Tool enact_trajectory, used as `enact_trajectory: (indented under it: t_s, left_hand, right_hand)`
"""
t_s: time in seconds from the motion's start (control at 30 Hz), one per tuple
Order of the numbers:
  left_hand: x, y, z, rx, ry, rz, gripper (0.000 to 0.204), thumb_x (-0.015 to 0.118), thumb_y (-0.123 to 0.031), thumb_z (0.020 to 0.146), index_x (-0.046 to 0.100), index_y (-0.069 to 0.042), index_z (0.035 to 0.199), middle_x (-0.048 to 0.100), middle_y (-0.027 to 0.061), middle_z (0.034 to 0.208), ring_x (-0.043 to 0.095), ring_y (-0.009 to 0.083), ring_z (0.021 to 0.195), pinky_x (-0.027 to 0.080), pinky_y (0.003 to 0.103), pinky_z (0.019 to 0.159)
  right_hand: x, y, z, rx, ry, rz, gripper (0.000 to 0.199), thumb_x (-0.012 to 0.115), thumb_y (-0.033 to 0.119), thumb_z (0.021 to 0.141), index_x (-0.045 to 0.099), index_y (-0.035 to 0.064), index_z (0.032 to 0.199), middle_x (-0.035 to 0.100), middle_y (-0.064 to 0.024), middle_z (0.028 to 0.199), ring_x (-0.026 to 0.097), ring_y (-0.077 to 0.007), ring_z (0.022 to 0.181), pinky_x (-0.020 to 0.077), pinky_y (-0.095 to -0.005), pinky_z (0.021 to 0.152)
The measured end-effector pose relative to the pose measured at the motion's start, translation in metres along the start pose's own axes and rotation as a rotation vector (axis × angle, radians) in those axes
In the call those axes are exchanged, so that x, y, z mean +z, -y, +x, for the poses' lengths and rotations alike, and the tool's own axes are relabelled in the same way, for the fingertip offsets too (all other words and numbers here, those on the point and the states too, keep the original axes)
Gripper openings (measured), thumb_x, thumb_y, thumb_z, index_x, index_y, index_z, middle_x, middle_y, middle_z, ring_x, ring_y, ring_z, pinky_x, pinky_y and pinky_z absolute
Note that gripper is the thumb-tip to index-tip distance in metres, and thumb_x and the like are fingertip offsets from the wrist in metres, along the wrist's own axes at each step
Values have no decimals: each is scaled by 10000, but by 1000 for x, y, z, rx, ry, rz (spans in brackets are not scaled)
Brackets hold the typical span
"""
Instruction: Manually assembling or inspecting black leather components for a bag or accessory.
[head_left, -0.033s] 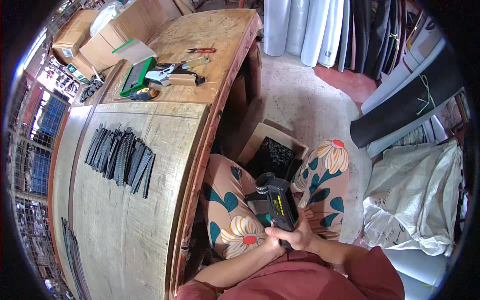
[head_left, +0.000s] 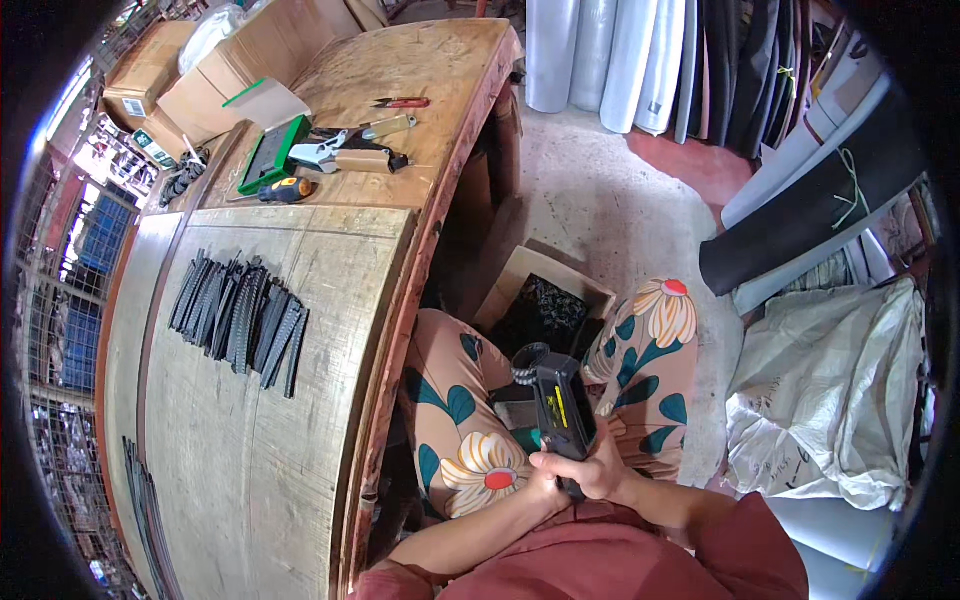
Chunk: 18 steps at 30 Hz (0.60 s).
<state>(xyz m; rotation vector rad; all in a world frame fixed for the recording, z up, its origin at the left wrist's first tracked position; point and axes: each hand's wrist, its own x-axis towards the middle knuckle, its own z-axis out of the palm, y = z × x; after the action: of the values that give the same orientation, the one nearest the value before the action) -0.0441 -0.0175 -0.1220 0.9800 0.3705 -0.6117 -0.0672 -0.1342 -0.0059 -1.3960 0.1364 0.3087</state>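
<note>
A black handheld tool (head_left: 560, 405) with yellow markings stands tilted between my knees. My right hand (head_left: 597, 468) is closed round its lower end, with the thumb laid across toward the left. Pressed in beside it on the same handle, my left hand (head_left: 547, 492) is closed too, its fingers mostly hidden. At the tool's far end sits a small loop of ribbed black strip (head_left: 524, 378). Just beyond it, on the floor, a cardboard box (head_left: 603, 298) holds a heap of small black pieces (head_left: 545, 310).
On the table (head_left: 270, 450) at my left lies a bundle of ribbed black strips (head_left: 240, 312). Longer strips (head_left: 150, 520) run along its near left. Behind are a screwdriver (head_left: 287, 189), a green tray (head_left: 275, 153) and red snips (head_left: 401, 102). Rolls (head_left: 600, 60) and a white sack (head_left: 825, 390) stand rightward.
</note>
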Motion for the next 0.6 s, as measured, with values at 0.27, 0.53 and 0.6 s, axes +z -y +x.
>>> enact_trajectory:
  t_s: [0.27, 0.53, 0.6]
  left_hand:
    - [17, -68, -10, 79, -47, 40, 359, 550, -421, 909, 561, -67, 847, 497, -31, 554, 409, 47, 437, 310, 208, 398]
    - [35, -120, -15, 162, 259, 156, 662, 555, -470, 869, 400, -39, 1346, 505, 177, 1283, 322, 5, 394, 266, 165, 390]
    - [32, -119, -9, 76, 352, -51, 612, 560, -441, 876, 426, -42, 1320, 512, 160, 1279, 324, 0, 393, 263, 154, 383]
  right_hand:
    - [-11, -10, 8, 21, 56, 176, 179, 698, 101, 727, 600, 19, 852, 602, -23, 764, 544, -112, 691, 446, -275, 649]
    - [-16, -4, 9, 27, 11, -116, 145, 654, 78, 734, 573, 29, 843, 588, -30, 716, 558, -132, 666, 444, -296, 621]
    - [-18, -6, 8, -58, 12, -124, 159, 634, 1, 763, 586, 17, 913, 592, -23, 718, 530, -76, 568, 416, -243, 509]
